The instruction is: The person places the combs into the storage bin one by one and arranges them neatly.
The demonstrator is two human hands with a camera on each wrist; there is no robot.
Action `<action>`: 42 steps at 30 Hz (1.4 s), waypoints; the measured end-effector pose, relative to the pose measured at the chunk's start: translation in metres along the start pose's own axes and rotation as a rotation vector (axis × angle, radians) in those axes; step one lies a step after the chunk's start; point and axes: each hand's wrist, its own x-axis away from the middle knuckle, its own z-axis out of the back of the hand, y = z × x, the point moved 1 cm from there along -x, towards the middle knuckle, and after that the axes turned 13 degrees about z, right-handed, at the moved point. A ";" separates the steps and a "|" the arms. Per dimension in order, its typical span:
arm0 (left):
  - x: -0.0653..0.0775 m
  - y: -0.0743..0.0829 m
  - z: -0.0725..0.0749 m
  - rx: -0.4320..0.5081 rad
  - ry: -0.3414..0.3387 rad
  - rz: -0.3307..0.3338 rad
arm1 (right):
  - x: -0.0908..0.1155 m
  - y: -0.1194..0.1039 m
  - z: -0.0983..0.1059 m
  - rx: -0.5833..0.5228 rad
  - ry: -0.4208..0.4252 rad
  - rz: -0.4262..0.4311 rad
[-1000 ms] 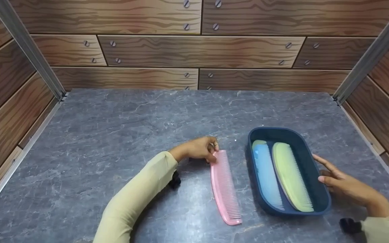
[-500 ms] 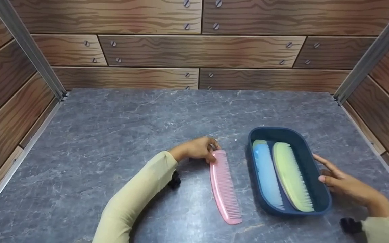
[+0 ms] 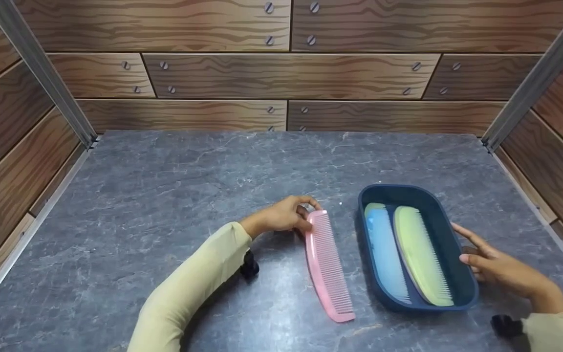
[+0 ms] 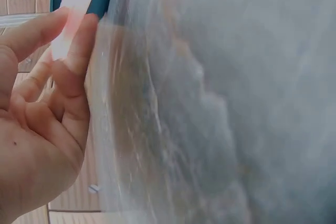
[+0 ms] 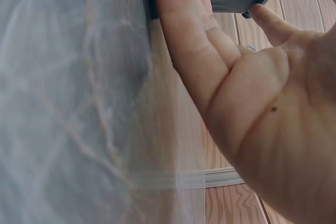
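Observation:
My left hand (image 3: pixel 289 215) pinches the far end of a pink comb (image 3: pixel 328 269) between thumb and fingers. The comb's teeth face right, toward a dark blue box (image 3: pixel 370 288). From the left wrist, the thumb and fingertips (image 4: pixel 86 30) meet on the comb's pale, overexposed end. Inside the box lie a light blue comb (image 3: pixel 388 259) and a yellow-green comb (image 3: pixel 421 259) side by side. A greenish tip shows past the blue one's far end. My right hand (image 3: pixel 501 269) rests against the box's right outer side, thumb at the rim, fingers extended along the wall.
The table is grey and marble-patterned (image 3: pixel 188 186). Wood-patterned panels (image 3: pixel 281 73) stand at the back and sides, with metal posts (image 3: pixel 530 83) at the corners. A small white speck (image 3: pixel 340 203) lies between the left hand and the box.
My left hand has shifted slightly, raising the pink comb's far end a little, and its near end has swung slightly right. The right hand and the box have stayed in place.

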 end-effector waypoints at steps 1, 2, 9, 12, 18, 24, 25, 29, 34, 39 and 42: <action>0.000 0.000 -0.001 0.030 -0.002 -0.011 | 0.000 -0.001 0.000 -0.009 0.000 -0.004; 0.001 0.000 -0.001 0.059 -0.003 -0.020 | 0.000 -0.001 0.000 -0.012 0.000 -0.010; 0.003 0.003 -0.005 0.169 -0.011 -0.019 | 0.000 -0.002 -0.001 -0.048 -0.006 -0.027; 0.005 0.006 -0.006 0.213 -0.026 -0.011 | -0.001 -0.001 0.000 -0.101 -0.018 -0.007; 0.009 0.019 -0.008 0.268 -0.028 -0.063 | -0.002 0.000 0.000 -0.137 -0.020 0.023; 0.013 0.039 -0.007 0.255 0.019 -0.085 | -0.001 0.001 0.000 -0.024 0.012 -0.005; 0.013 0.043 -0.007 0.254 0.021 -0.085 | -0.001 0.001 0.000 0.002 0.020 -0.019; 0.013 0.060 -0.007 0.253 0.033 -0.101 | 0.000 0.001 0.000 0.063 0.036 -0.054; 0.011 0.079 -0.006 0.264 0.052 -0.127 | -0.001 0.000 0.000 0.039 0.022 -0.043; 0.005 0.091 -0.006 0.276 0.071 -0.140 | 0.000 -0.001 -0.001 0.047 0.025 -0.047; -0.001 0.095 -0.008 0.282 0.089 -0.143 | 0.000 -0.001 0.000 0.067 0.030 -0.048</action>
